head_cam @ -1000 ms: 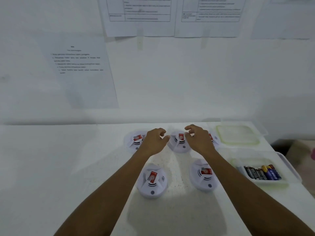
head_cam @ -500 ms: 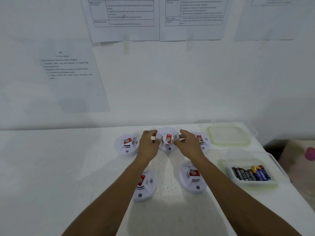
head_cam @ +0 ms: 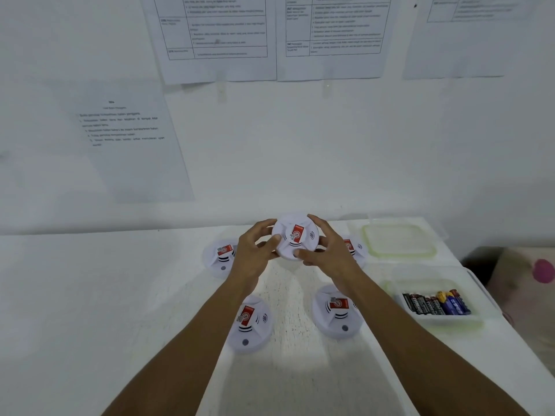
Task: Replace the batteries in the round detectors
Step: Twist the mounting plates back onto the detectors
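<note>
A round white detector (head_cam: 292, 238) with a red label is lifted off the white table (head_cam: 120, 295), face towards me. My left hand (head_cam: 255, 253) grips its left rim and my right hand (head_cam: 327, 253) grips its right rim, thumbs on the front. Several other white detectors lie on the table: one at the back left (head_cam: 220, 256), one at the back right (head_cam: 356, 249) partly behind my right hand, one at the front left (head_cam: 250, 324) and one at the front right (head_cam: 336, 312).
A clear tub (head_cam: 435, 319) at the right holds several batteries (head_cam: 435, 303), black and blue. Its green-rimmed lid (head_cam: 399, 238) lies behind it. Printed sheets hang on the wall. The table's right edge drops off beside a box on the floor.
Both hands reached the middle back detector, took it by the rim and lifted it off the table, tilting its face towards me.
</note>
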Tool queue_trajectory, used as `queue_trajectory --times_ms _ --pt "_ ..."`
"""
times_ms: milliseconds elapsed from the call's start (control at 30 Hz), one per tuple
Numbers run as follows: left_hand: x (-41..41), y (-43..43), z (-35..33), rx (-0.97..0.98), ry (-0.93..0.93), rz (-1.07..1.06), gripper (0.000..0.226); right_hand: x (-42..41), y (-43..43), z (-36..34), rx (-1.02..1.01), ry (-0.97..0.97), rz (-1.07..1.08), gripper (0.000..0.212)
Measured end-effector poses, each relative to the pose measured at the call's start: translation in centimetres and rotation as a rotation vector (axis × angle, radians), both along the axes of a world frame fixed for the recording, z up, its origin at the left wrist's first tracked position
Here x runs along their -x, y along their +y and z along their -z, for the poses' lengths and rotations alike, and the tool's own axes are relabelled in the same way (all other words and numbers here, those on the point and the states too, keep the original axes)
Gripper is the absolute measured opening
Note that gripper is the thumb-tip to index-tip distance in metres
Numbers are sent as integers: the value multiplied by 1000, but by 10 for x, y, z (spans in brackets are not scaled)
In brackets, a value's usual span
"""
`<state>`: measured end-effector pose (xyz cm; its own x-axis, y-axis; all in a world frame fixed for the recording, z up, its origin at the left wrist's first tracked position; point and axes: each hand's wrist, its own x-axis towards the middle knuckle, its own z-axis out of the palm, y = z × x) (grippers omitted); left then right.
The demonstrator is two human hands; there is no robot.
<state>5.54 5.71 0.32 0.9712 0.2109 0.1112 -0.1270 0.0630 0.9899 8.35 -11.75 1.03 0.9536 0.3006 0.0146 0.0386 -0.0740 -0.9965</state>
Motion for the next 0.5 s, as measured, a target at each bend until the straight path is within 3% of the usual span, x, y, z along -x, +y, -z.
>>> queue_trajectory --times_ms 500 --pt "13 -9 -5 -61 -33 -10 27 12 -9 -6 10 -13 1 87"
